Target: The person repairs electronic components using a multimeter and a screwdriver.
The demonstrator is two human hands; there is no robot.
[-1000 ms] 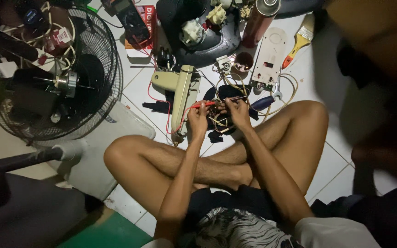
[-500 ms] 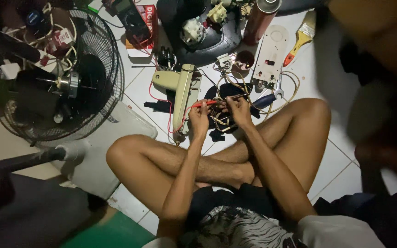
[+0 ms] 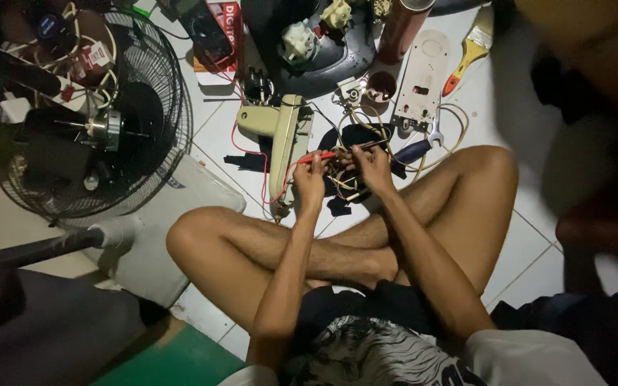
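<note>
A red-and-white box (image 3: 224,36) lies at the top. The left hand (image 3: 310,180) pinches a red probe (image 3: 316,157); the right hand (image 3: 370,161) grips a black probe (image 3: 366,146), over a small motor (image 3: 341,180).

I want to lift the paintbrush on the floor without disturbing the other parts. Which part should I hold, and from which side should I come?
Grip the paintbrush by its orange handle, probably coming from the side of the right knee. The handle end points toward the person and lies on bare tile, while the bristle end points away and the white plastic plate lies close along the brush's other side.
</note>
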